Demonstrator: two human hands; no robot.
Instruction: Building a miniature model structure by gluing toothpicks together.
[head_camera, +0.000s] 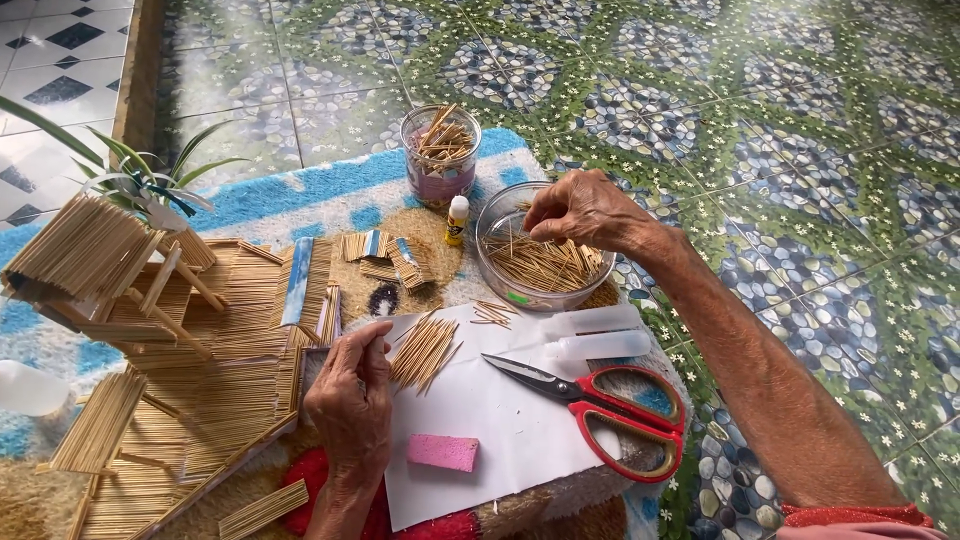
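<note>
**Two hands at work among toothpicks on a floor mat**

The right hand (585, 207) reaches over a clear round bowl (500, 275) that holds a loose bed of toothpicks (545, 265). Its fingers are bunched together, tips pointing down into the bowl; whether a toothpick is pinched between them cannot be told. The left hand (352, 400) rests on the left edge of a white paper sheet (500, 420), fingers curled together, and touches a fan-shaped panel of joined toothpicks (422, 350) lying on the sheet just beside it.

On the same sheet lie red-handled scissors (600, 400), blades shut and pointing left, and a pink block (442, 452) near the lower edge. Two white tubes (598, 333) lie side by side between the bowl and the scissors. A small white glue bottle with a yellow cap (456, 220) stands upright just left of the bowl, and behind it a glass jar (440, 155) holds more sticks standing on end.

To the left stands a partly built model house of toothpicks (150, 330), with sloped roof panels and flat wall sections spread around it. A green plant (140, 175) rises behind the model. Everything sits on a blue and white mat (300, 195) laid over a patterned tile floor (800, 150).
</note>
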